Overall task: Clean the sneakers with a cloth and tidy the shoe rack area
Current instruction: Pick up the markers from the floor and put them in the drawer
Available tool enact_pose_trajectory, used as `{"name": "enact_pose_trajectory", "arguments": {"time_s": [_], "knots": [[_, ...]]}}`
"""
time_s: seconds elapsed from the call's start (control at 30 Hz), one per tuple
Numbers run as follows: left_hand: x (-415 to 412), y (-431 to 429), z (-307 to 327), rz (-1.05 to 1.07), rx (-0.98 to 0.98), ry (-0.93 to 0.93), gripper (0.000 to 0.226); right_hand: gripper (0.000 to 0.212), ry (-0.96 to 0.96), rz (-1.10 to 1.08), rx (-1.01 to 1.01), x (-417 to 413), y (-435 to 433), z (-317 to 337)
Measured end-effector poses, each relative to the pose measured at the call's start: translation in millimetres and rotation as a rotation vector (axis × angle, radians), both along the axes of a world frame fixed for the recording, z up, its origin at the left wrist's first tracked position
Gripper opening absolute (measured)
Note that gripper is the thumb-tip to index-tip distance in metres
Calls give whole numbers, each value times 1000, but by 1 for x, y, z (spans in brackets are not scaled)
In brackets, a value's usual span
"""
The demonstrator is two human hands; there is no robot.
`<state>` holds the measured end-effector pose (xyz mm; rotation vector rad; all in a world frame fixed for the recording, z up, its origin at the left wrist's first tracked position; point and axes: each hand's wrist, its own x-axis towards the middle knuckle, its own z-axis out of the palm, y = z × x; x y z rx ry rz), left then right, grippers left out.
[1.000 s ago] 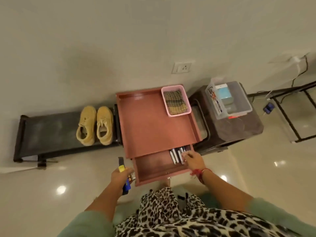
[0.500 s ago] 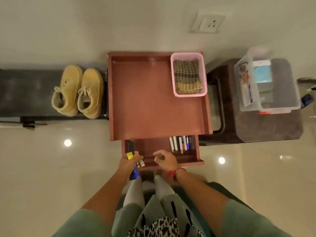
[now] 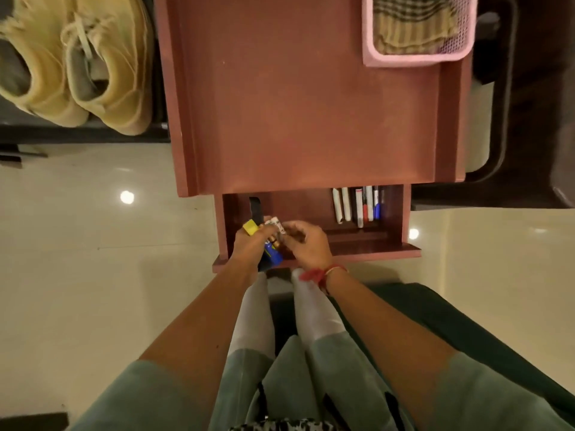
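- Sneakers (image 3: 71, 63) — yellow pair, side by side on the dark rack (image 3: 77, 133), upper left.
- Left hand (image 3: 249, 245) curls round a bundle (image 3: 273, 254): yellow cap, blue body, small tubes; over the open drawer (image 3: 298, 206).
- Right hand (image 3: 309, 245) pinches the bundle's top.
- Pens (image 3: 357, 206) lie at the drawer's right end.
- Checked cloth (image 3: 410, 23) — in the pink basket (image 3: 404, 60) on the red table (image 3: 311, 104).

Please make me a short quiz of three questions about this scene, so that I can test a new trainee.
1. True or false: the drawer is open.
2. Which hand holds the yellow-capped item?
3. The checked cloth lies: A in the pink basket; B in the drawer; C on the floor.

Key: 1 true; 2 the left hand; 3 A.
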<state>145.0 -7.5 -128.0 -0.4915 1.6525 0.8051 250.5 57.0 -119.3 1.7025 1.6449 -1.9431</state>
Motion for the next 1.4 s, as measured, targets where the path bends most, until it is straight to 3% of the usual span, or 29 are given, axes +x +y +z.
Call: {"name": "enact_pose_trajectory", "arguments": {"time_s": [0.1,0.2,0.27,0.33,0.43,0.5,0.63,0.73,1.0,1.1,1.2,1.3,1.4], "knots": [[-4,-1,-7,92,-5,-30,18,23,22,-45,-33,0,1,-9],[-16,8,-8,258,15,-68,19,22,6,-268,-108,6,9,-8],[-23,14,-6,238,6,-82,16,24,-67,-386,-128,16,18,-9],[-27,20,-8,128,-16,-61,16,24,-145,-432,-114,27,28,-13],[-26,27,-8,-390,-45,102,11,27,-271,-456,-84,37,42,-23],[-24,34,-9,-600,-19,149,10,25,-352,-416,-59,42,51,-30],[-20,46,-23,-437,-63,160,12,26,-443,-338,-29,47,62,-51],[-14,58,-40,-277,-64,158,22,21,-535,-147,62,44,70,-75],[-14,62,-73,-220,-47,105,27,24,-683,9,295,44,75,-107],[-15,57,-68,-204,-55,120,13,19,-566,-194,267,43,71,-106],[-15,51,-61,-168,-84,85,13,15,-265,-333,87,33,62,-89],[-10,49,-56,-159,-66,43,13,22,-6,-270,-275,17,49,-65],[-3,48,-55,-206,-45,42,12,27,49,-194,-349,10,40,-62]]}}
